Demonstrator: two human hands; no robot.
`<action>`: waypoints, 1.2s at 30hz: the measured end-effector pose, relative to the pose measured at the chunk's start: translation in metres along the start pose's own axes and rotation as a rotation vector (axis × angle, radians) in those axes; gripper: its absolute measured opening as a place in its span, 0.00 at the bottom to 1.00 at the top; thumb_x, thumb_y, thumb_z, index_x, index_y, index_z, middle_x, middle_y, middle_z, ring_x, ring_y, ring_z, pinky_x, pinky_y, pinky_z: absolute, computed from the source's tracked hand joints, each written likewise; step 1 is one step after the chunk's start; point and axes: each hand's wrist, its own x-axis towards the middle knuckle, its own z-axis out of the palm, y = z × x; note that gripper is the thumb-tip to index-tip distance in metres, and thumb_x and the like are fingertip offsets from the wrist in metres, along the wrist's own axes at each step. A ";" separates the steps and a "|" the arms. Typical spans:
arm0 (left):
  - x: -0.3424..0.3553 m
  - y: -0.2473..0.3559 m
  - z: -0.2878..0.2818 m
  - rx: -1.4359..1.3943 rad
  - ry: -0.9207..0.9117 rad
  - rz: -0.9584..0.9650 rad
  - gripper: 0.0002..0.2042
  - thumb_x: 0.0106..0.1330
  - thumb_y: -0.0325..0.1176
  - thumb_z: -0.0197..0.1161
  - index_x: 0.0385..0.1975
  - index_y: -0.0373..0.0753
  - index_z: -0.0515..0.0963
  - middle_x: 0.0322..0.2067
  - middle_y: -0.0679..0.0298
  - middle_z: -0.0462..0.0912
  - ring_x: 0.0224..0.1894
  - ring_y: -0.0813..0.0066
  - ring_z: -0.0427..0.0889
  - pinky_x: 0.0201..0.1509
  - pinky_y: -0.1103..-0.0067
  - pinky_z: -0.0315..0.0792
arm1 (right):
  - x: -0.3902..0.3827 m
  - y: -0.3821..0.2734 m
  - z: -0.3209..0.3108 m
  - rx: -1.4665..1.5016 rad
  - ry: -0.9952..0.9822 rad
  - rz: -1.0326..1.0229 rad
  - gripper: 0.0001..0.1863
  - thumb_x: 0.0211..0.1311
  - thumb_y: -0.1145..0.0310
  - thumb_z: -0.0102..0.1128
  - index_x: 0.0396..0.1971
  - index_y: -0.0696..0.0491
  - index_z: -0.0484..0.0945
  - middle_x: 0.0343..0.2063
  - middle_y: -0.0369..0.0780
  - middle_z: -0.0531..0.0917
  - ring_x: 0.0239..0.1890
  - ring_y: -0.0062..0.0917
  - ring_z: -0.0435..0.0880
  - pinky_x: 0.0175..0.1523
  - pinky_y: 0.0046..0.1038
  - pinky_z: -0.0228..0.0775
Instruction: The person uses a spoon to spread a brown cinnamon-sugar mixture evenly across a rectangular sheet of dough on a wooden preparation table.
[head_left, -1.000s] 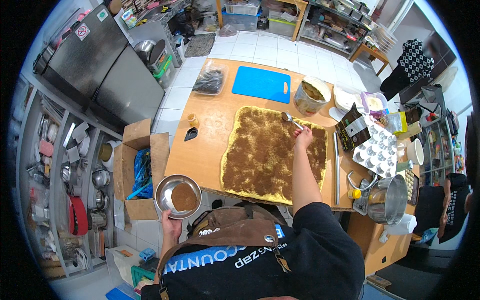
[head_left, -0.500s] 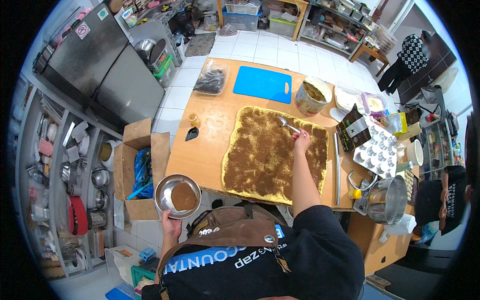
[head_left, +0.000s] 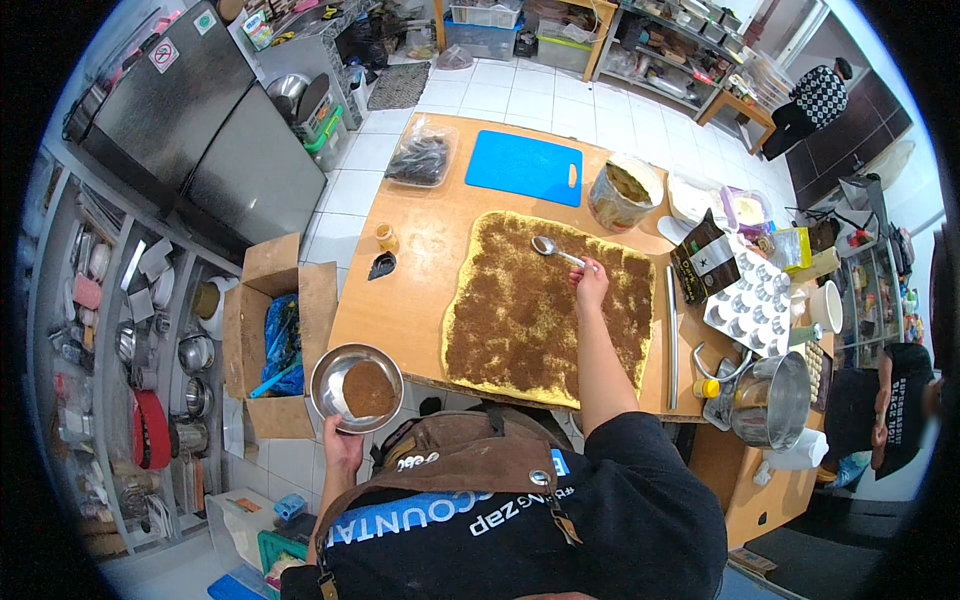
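My left hand [head_left: 343, 447] grips the rim of a round steel bowl [head_left: 327, 380], which has a mound of brown powder [head_left: 370, 388] in it, just off the table's front left corner. Over the table, my right hand [head_left: 591, 286] is closed on the handle of a metal spoon [head_left: 545, 245]. The spoon's bowl is above the far half of a large flat sheet of yellow dough [head_left: 452, 345]. Brown powder coats most of that sheet in patches, with yellow showing through and along its edges.
A blue cutting board [head_left: 525, 166], a tub [head_left: 627, 195] and a clear plastic box [head_left: 421, 156] stand behind the dough. To its right are a rolling pin-like metal rod [head_left: 672, 340], a black pouch [head_left: 705, 262], a muffin tin [head_left: 750, 305] and a steel mixing bowl [head_left: 770, 402]. Two people are at the right.
My right hand has moved slightly left and nearer, and the spoon has swung left over the dough. The bowl in my left hand stays almost still. The person at the far right back has shifted.
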 end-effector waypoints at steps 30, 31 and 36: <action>-0.001 -0.003 -0.011 0.006 0.038 -0.042 0.21 0.50 0.33 0.53 0.47 0.41 0.64 0.47 0.61 0.69 0.50 0.64 0.68 0.53 0.65 0.63 | -0.049 0.000 0.009 -0.105 -0.262 -0.070 0.11 0.63 0.64 0.44 0.37 0.55 0.72 0.19 0.35 0.75 0.19 0.15 0.72 0.22 0.17 0.66; -0.001 -0.003 -0.008 -0.001 0.026 -0.046 0.22 0.50 0.33 0.53 0.47 0.41 0.63 0.47 0.61 0.69 0.50 0.64 0.68 0.53 0.65 0.63 | -0.045 0.001 0.009 -0.128 -0.257 -0.086 0.11 0.63 0.65 0.43 0.37 0.55 0.71 0.20 0.35 0.75 0.19 0.15 0.72 0.23 0.17 0.66; 0.002 -0.004 -0.005 -0.007 -0.039 -0.027 0.22 0.50 0.32 0.52 0.49 0.40 0.62 0.49 0.60 0.68 0.52 0.63 0.66 0.56 0.64 0.61 | -0.021 0.010 0.017 -0.013 -0.172 -0.097 0.11 0.64 0.65 0.42 0.36 0.55 0.71 0.20 0.36 0.75 0.18 0.16 0.72 0.23 0.17 0.66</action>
